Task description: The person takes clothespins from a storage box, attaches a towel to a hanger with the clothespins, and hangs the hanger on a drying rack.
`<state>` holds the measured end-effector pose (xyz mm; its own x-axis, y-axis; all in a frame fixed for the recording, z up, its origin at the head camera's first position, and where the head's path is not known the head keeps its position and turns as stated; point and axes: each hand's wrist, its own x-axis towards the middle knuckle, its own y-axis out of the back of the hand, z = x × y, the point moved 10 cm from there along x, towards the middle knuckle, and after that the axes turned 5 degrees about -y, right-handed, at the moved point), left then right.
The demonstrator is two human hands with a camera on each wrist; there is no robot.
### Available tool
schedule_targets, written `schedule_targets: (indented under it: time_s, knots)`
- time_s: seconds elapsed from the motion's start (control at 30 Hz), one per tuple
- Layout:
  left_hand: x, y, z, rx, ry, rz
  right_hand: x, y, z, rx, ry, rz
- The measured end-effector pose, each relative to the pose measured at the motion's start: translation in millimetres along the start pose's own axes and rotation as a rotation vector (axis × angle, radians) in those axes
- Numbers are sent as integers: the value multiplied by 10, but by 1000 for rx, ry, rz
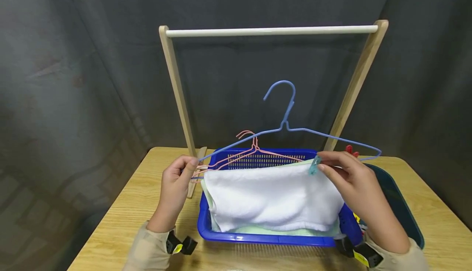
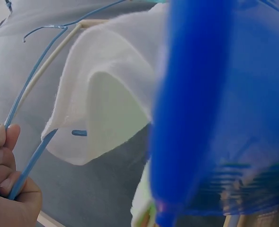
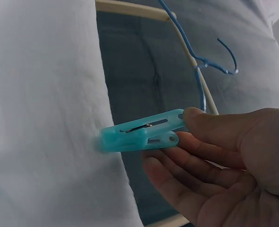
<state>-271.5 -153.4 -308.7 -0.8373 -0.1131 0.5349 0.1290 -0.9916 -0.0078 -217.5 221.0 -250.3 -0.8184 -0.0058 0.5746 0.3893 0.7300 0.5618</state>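
Head view: left hand [image 1: 176, 187] grips blue hanger [image 1: 288, 111]; right hand [image 1: 355, 183] pinches teal clip [image 1: 314, 166] at far edge of white towel [image 1: 273, 201], which might slip if clipped shallowly.

Folded white cloth [image 1: 274, 197], matt, fuzzy; at its two o'clock, slim teal plastic clothespin [image 1: 314, 165], smooth, translucent; at twelve, smooth triangular blue wire hanger [image 1: 289, 112]; at six, glossy blue plastic basket rim [image 1: 273, 239].
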Motion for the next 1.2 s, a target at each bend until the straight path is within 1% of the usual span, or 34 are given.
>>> schedule_targets:
  time_s: [0.1, 0.2, 0.37, 0.47, 0.57, 0.73, 0.87, 1.03, 1.2]
  knots:
    - [18, -25, 34, -20, -24, 5, 38, -14, -76, 6, 22, 1]
    - [44, -55, 79, -34, -61, 15, 75, -13, -128, -1, 23, 3]
    - [79, -92, 132, -5, -99, 37, 125, 2, -201, 17, 18, 20]
    - [88, -129, 161, 0, -110, 37, 164, 4, -261, 64, 40, 41]
    - [94, -175, 204, -1, -121, 27, 214, -13, -335, 121, 84, 52]
    - [101, -243, 270, -23, -133, 5, 299, -84, -441, 173, 141, 46]
    - [104, -269, 286, -28, -129, -6, 345, -150, -498, 202, 142, 27]
    - [96, -258, 291, -21, -125, 7, 388, -215, -552, 227, 127, 17]
    - [90, -283, 315, -63, -144, 14, 398, -282, -600, 270, 144, 26]
